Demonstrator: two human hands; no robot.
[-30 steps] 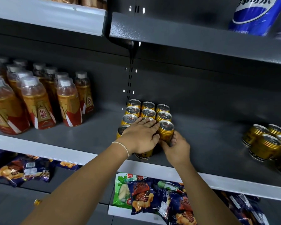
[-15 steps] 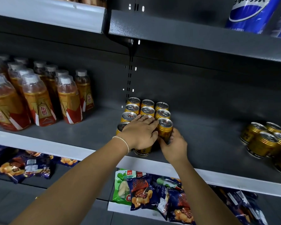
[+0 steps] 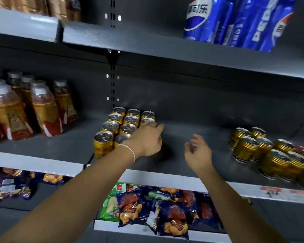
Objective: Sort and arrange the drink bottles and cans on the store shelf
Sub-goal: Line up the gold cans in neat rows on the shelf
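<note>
Overlapping gold cans (image 3: 111,126), left hand (image 3: 147,141), grip unclear; right hand (image 3: 198,155) fingers (image 3: 194,139) slack, apart

A dark grey back panel (image 3: 191,102) carries a slotted upright (image 3: 113,85). Right of that upright runs the matte grey shelf (image 3: 209,127). Below the upright lie what look like snack packets (image 3: 165,211). Light is dim.

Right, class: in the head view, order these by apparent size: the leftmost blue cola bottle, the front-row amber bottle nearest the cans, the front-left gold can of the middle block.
1. blue cola bottle, largest even though the frame crops its top
2. amber bottle
3. gold can
</note>
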